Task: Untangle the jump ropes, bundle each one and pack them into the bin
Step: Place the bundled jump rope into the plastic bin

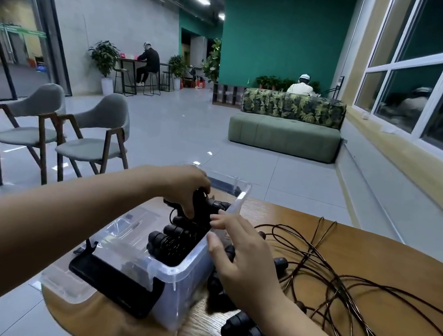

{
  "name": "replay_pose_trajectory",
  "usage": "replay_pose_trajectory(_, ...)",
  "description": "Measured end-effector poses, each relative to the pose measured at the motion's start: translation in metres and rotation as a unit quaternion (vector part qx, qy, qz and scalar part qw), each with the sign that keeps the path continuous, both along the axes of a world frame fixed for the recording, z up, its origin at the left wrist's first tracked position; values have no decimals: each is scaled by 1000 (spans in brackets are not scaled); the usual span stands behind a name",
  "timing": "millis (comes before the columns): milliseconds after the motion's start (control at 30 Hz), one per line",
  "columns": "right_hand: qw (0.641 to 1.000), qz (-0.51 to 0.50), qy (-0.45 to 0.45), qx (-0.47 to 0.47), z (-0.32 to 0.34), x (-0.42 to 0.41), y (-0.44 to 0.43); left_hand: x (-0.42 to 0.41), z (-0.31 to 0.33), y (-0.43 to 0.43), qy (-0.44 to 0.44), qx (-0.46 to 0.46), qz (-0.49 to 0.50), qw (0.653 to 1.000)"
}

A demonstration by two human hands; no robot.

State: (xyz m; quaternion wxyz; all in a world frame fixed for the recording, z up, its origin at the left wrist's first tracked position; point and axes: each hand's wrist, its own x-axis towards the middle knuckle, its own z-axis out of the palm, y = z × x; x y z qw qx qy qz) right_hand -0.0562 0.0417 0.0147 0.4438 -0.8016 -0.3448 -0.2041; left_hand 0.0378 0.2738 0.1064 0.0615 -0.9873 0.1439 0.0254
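A clear plastic bin (193, 261) stands on the wooden table (383, 263). Inside it lie several bundled jump ropes with black handles (170, 242). My left hand (187, 189) reaches over the bin and grips a black bundled rope (207, 207) at the bin's far end. My right hand (238, 255) rests with straight fingers against the bin's right rim. Loose dark rope (340, 278) lies tangled on the table to the right, with black handles (245, 333) near my right wrist.
The bin's lid with a black latch (116, 283) lies at the bin's left side, over the table edge. Two grey chairs (61, 135) stand on the floor to the left. A green sofa (284, 136) is farther back, and a windowed wall runs along the right.
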Motion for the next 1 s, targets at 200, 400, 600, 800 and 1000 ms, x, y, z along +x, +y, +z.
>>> replay_pose_trajectory(200, 1000, -6, -2, 17, -3, 0, 1, -2, -31, 14, 23, -33, -37, 998)
replay_pose_trajectory(400, 1000, -14, -11, 3, -3, 0, 3, -2, -45, 38, -65, -147, -2, 987)
replay_pose_trajectory(600, 1000, -14, -11, -13, -2, 1, 1, 3, -50, 37, 36, -197, 13, 980)
replay_pose_trajectory(800, 1000, -9, -7, -13, -2, 1, 2, 19, -51, 31, 44, -203, 38, 977)
replay_pose_trajectory(1000, 1000, -6, -11, -19, -1, -1, 0, 22, -44, 21, 46, -172, 16, 984)
